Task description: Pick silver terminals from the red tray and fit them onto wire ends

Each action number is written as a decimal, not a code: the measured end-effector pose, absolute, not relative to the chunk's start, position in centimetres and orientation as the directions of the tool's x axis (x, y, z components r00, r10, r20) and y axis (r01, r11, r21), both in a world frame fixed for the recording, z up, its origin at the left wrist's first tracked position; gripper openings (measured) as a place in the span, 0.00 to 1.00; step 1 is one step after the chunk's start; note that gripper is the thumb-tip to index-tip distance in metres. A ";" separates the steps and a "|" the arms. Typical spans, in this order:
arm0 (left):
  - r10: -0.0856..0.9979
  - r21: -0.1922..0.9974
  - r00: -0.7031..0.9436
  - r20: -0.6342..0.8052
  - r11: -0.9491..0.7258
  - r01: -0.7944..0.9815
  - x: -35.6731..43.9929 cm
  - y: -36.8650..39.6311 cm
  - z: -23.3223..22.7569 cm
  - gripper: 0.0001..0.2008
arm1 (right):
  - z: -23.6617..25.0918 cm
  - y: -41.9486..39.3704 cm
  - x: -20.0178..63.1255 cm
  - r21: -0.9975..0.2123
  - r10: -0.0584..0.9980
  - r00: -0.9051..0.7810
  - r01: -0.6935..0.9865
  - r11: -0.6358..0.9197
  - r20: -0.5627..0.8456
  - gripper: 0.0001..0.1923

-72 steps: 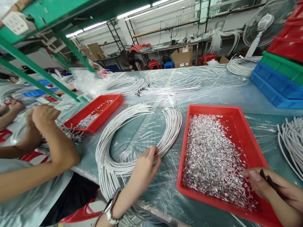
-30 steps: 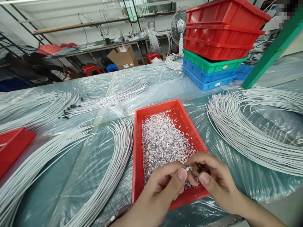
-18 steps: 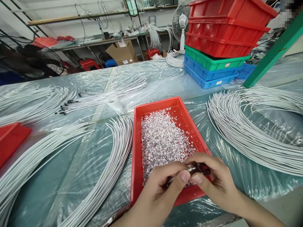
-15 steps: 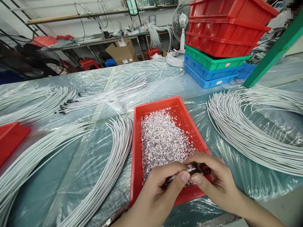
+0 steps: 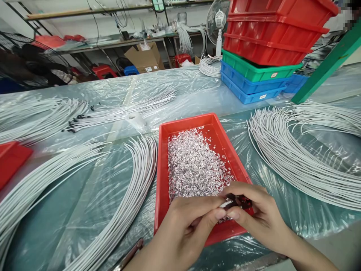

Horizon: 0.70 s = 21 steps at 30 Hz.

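Note:
My left hand [image 5: 188, 226] and my right hand [image 5: 257, 218] meet over the near end of a red tray [image 5: 163, 169] filled with small shiny metal pieces [image 5: 194, 165]. The left thumb and forefinger pinch the end of a thin white wire [image 5: 223, 204]. My right fingers grip a small dark sleeve [image 5: 239, 201] at that wire's tip. A curved bundle of white wires [image 5: 132, 195] lies just left of the tray. How the held wire runs behind my left hand is hidden.
A large fan of white wires [image 5: 296, 158] spreads at the right. More wires with black tips [image 5: 84, 116] lie at the back left. Stacked red, green and blue bins [image 5: 262, 49] stand at the far right beside a green post [image 5: 324, 64]. Another red tray [image 5: 11, 158] sits at the left edge.
The view swung right from the left wire bundle to the tray. Both hands came together over the tray's near end, and the dark sleeve has appeared at the wire tip.

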<state>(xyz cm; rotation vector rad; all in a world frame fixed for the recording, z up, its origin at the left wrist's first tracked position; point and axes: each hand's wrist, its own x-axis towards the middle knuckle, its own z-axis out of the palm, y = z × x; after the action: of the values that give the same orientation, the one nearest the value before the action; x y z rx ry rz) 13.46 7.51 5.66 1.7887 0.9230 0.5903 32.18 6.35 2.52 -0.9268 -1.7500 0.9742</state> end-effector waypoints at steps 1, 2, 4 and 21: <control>0.805 0.919 0.594 -0.006 -0.230 0.321 13.4 7.5 5.7 0.12 | 2.5 6.4 32.2 -0.901 0.888 -0.320 0.174 0.398 0.331 0.05; 0.803 0.915 0.596 0.007 -0.245 0.320 13.4 7.6 5.7 0.12 | 2.5 6.4 32.2 -0.905 0.890 -0.326 0.172 0.388 0.320 0.04; 0.799 0.906 0.600 0.034 -0.278 0.319 13.4 7.6 5.6 0.12 | 2.6 6.3 32.2 -0.915 0.894 -0.335 0.168 0.366 0.297 0.04; 0.765 0.880 0.642 0.057 -0.343 0.330 13.3 7.6 5.4 0.12 | 2.5 6.4 32.3 -0.985 0.911 -0.389 0.037 0.166 0.139 0.05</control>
<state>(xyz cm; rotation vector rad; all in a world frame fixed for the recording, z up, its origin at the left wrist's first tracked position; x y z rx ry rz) 13.31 7.61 5.42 1.9337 0.8618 0.5903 32.30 6.43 2.50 -0.9273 -1.6179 1.3344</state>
